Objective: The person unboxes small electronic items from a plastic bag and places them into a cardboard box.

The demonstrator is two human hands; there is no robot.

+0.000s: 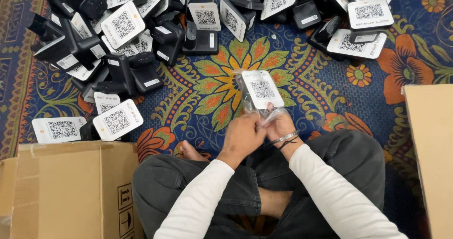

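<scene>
Two hands: we are holding both together at the centre of the frame, just above our crossed legs.
Left hand [243, 134]: we are closing its fingers on the lower end of a clear plastic bag [252, 100], knuckles facing up.
Right hand [281, 126]: we are pinching the same bag end from the other side; a bangle and a dark thread are sitting on that wrist.
Device in bag [262, 89]: a black stand with a white square-code card is sitting inside the bag, tilting up and away from us, over the carpet's central flower.
Bag mouth: we are gathering it between the fingers; we cannot tell whether it is sealed.
Loose pile [122, 27]: many matching black stands with white cards are lying unbagged across the upper left and top of the frame.
More of them [363, 22]: another cluster is lying at the upper right.
Cardboard box [61, 187]: it is sitting at the lower left, beside our knee.
Second box [432, 154]: it is standing at the right edge.
Carpet [306, 83]: blue with orange flowers.
Progress: we are judging this as early; one device is bagged in hand, the heap is still waiting.
</scene>
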